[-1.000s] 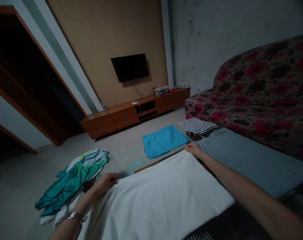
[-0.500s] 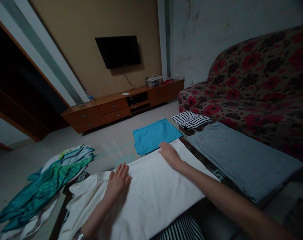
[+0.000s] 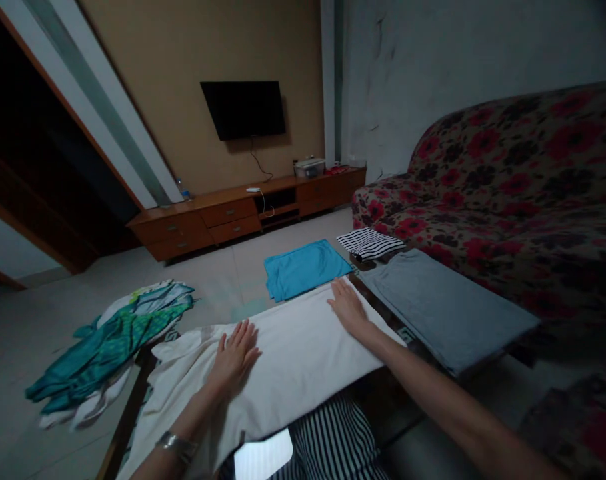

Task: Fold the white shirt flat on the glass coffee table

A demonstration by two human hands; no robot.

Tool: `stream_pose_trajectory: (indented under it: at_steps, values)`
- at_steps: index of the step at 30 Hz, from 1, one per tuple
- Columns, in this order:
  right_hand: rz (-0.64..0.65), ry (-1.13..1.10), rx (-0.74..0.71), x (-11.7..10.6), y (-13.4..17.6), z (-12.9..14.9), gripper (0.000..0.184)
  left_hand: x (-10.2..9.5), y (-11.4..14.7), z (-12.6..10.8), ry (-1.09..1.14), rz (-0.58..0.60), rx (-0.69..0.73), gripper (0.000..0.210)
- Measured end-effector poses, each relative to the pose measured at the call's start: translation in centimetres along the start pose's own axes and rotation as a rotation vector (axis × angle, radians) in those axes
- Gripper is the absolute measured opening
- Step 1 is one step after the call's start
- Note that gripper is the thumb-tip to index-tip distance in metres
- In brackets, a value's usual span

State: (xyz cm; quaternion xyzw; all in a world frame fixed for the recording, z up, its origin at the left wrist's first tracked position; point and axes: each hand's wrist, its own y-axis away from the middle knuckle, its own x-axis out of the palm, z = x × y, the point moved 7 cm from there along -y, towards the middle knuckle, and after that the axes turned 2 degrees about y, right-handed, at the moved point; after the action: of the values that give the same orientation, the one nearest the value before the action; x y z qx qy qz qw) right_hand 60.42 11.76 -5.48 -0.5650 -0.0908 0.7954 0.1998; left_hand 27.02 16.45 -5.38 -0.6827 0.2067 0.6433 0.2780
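A white garment [image 3: 293, 353] lies spread over the table in front of me, its left part loosely bunched and its right part fairly flat. My left hand [image 3: 234, 353] rests palm down on it, left of the middle, fingers stretched out. Toward its far right corner, my right hand [image 3: 349, 307] lies flat on the cloth with the fingers extended. Just beyond the white cloth is a folded blue garment [image 3: 305, 268]. To the right of my right hand sits a folded grey garment [image 3: 447, 313].
A folded striped garment [image 3: 370, 243] lies at the table's far right. Green and white clothes [image 3: 117, 340] are heaped at the left edge. Beyond stand a flowered sofa [image 3: 483, 180], a low wooden cabinet [image 3: 183, 230] and a wall television [image 3: 245, 110]. Striped cloth [image 3: 333, 437] covers my lap.
My right hand has slid slightly right toward the far right corner of the white garment. My left hand stays nearly in place. The camera view has shifted a little, showing more of my lap.
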Motion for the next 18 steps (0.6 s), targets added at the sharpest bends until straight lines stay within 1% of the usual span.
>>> stream_pose_trajectory:
  at_steps: [2, 3, 4, 5, 7, 10, 12, 13, 14, 15, 16, 18]
  values:
    - [0.058, -0.036, -0.086, 0.7, 3.3, 3.4, 0.053, 0.2, 1.9, -1.7, -0.015, 0.038, 0.032, 0.055]
    - [0.090, -0.042, -0.123, 0.9, 4.9, 4.5, 0.053, 0.4, 3.0, -2.4, -0.018, 0.061, 0.047, 0.054]
    - [0.117, -0.039, -0.147, 0.9, 6.4, 4.9, 0.052, 0.6, 4.1, -3.0, -0.016, 0.079, 0.067, 0.054]
    - [0.133, -0.028, -0.151, 0.6, 7.7, 4.5, 0.051, 0.7, 5.1, -3.3, -0.011, 0.087, 0.092, 0.055]
    - [0.135, 0.010, -0.117, -1.0, 9.4, 1.8, 0.049, 0.7, 6.5, -3.4, 0.005, 0.072, 0.138, 0.056]
    - [0.125, 0.075, -0.058, -4.3, 10.7, -3.5, 0.046, 0.1, 7.4, -3.0, 0.035, 0.044, 0.155, 0.057]
    - [0.113, 0.134, -0.026, -5.9, 11.1, -5.6, 0.045, -0.6, 7.6, -3.4, 0.064, 0.063, 0.118, 0.055]
    - [0.093, 0.167, -0.010, -6.4, 11.2, -5.8, 0.045, -1.1, 7.7, -3.9, 0.078, 0.082, 0.093, 0.054]
    - [0.062, 0.195, -0.004, -6.7, 11.4, -5.3, 0.044, -1.7, 7.9, -4.5, 0.089, 0.102, 0.063, 0.052]
    - [0.024, 0.210, -0.017, -6.8, 11.7, -4.2, 0.044, -2.4, 8.2, -5.3, 0.094, 0.118, 0.035, 0.049]
    - [-0.008, 0.206, -0.054, -6.8, 12.2, -2.5, 0.044, -3.4, 8.6, -6.3, 0.096, 0.112, 0.027, 0.046]
    - [-0.019, 0.144, -0.196, -6.3, 13.9, 1.4, 0.042, -5.7, 9.9, -7.8, 0.113, 0.040, 0.000, 0.038]
